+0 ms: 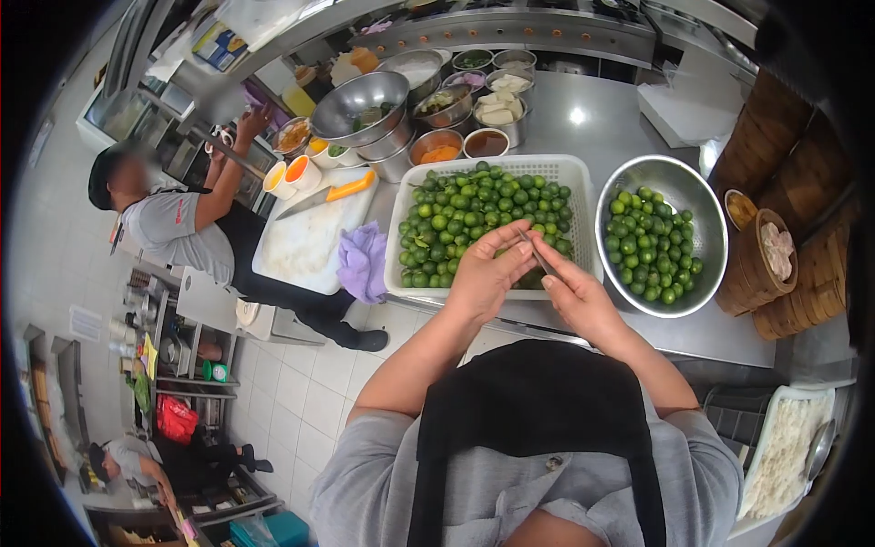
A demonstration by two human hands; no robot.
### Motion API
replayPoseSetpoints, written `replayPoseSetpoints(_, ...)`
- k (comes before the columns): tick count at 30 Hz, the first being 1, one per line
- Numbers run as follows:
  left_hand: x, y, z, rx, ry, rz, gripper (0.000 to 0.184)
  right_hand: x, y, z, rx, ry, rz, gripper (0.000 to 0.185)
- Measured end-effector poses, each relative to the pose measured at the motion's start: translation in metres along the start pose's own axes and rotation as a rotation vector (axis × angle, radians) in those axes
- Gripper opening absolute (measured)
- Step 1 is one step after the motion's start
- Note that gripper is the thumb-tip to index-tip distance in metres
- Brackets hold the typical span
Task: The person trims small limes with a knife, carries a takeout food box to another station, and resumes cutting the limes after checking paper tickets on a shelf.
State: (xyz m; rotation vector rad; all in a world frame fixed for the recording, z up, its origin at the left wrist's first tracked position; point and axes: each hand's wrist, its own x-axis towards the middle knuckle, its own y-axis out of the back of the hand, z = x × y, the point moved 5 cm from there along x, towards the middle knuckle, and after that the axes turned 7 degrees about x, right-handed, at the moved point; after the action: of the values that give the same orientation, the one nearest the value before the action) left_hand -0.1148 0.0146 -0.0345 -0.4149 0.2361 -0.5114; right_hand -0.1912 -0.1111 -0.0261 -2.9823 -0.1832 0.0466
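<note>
Over the front edge of a white plastic basket (396, 232) heaped with small green limes (456, 214), my two hands meet. My right hand (583, 296) is closed around a slim metal tool that looks like a small knife (540, 255), its tip pointing toward my left fingers. My left hand (492, 273) has its fingers pinched together at that tip; whatever they hold is hidden. To the right stands a perforated steel colander (715, 187), part full of more green limes (652, 246).
Left of the basket lie a purple cloth (363, 263) and a white cutting board (305, 246) bearing a yellow-handled knife (351, 185). Steel bowls (360, 105) and sauce containers crowd behind. Bamboo steamers (761, 260) stand at right. A co-worker (178, 219) is at left, another lower left.
</note>
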Motion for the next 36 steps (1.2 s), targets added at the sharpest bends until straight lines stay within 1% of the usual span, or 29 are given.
replayPoseSetpoints(2,0.006,0.008,0.007,0.018,-0.03,0.018,0.036,0.001,0.005,-0.002,0.042,-0.025,0.031,0.051)
replayPoseSetpoints(3,0.013,0.019,0.008,-0.033,-0.03,0.003,0.036,0.001,0.008,-0.002,0.083,-0.047,0.05,0.051)
replayPoseSetpoints(4,0.013,0.021,0.016,-0.064,-0.013,-0.042,0.035,0.002,0.01,-0.002,0.127,-0.068,0.069,0.052)
replayPoseSetpoints(6,0.014,0.025,0.024,-0.167,0.084,-0.076,0.034,0.002,0.016,0.001,0.136,-0.09,0.105,0.053)
replayPoseSetpoints(8,0.019,0.028,0.025,-0.203,0.112,-0.076,0.032,0.002,0.019,0.005,0.147,-0.161,0.107,0.052)
replayPoseSetpoints(9,0.023,0.029,0.024,-0.243,0.135,-0.073,0.03,0.001,0.02,0.005,0.149,-0.157,0.117,0.052)
replayPoseSetpoints(11,0.035,0.034,0.024,-0.232,0.118,-0.08,0.028,0.0,0.019,0.004,0.145,-0.158,0.06,0.052)
replayPoseSetpoints(12,0.044,0.033,0.025,-0.226,0.096,-0.079,0.026,-0.002,0.017,0.001,0.13,-0.195,0.043,0.053)
replayPoseSetpoints(13,0.048,0.017,0.036,-0.128,0.073,-0.05,0.024,-0.002,0.017,0.003,0.169,-0.21,0.043,0.053)
replayPoseSetpoints(14,0.054,0.003,0.045,-0.015,0.047,-0.122,0.024,-0.002,0.017,0.007,0.207,-0.227,0.041,0.053)
replayPoseSetpoints(16,0.062,-0.039,0.056,0.128,0.06,-0.167,0.024,-0.002,0.018,0.009,0.213,-0.233,0.057,0.055)
replayPoseSetpoints(17,0.07,-0.053,0.055,0.125,0.062,-0.171,0.024,-0.001,0.019,0.01,0.182,-0.261,0.083,0.056)
replayPoseSetpoints(19,0.089,-0.086,0.048,0.262,0.061,-0.318,0.027,-0.001,0.02,0.013,0.164,-0.278,0.084,0.06)
replayPoseSetpoints(21,0.113,-0.106,0.036,0.424,0.122,-0.361,0.031,-0.001,0.022,0.015,0.176,-0.268,0.074,0.058)
replayPoseSetpoints(22,0.123,-0.111,0.031,0.423,0.122,-0.359,0.031,-0.001,0.024,0.016,0.19,-0.256,0.068,0.057)
replayPoseSetpoints(24,0.14,-0.117,0.014,0.604,0.218,-0.42,0.039,-0.004,0.027,0.019,0.209,-0.246,0.071,0.055)
replayPoseSetpoints(25,0.148,-0.118,0.01,0.605,0.22,-0.421,0.039,-0.006,0.029,0.02,0.23,-0.236,0.075,0.054)
replayPoseSetpoints(27,0.151,-0.127,0.007,0.544,0.26,-0.529,0.049,-0.01,0.033,0.019,0.228,-0.223,0.088,0.053)
replayPoseSetpoints(28,0.149,-0.127,0.011,0.546,0.264,-0.528,0.049,-0.012,0.035,0.019,0.225,-0.21,0.097,0.053)
replayPoseSetpoints(30,0.144,-0.12,0.037,0.355,0.233,-0.439,0.06,-0.016,0.042,0.019,0.23,-0.198,0.099,0.052)
replayPoseSetpoints(32,0.139,-0.105,0.067,0.436,0.187,-0.499,0.062,-0.022,0.048,0.019,0.236,-0.184,0.104,0.051)
replayPoseSetpoints(34,0.145,-0.071,0.085,0.651,0.021,-0.5,0.061,-0.027,0.054,0.017,0.274,-0.164,0.156,0.05)
replayPoseSetpoints(36,0.164,-0.015,0.081,1.119,0.04,-0.387,0.052,-0.03,0.057,0.015,0.285,-0.154,0.173,0.049)
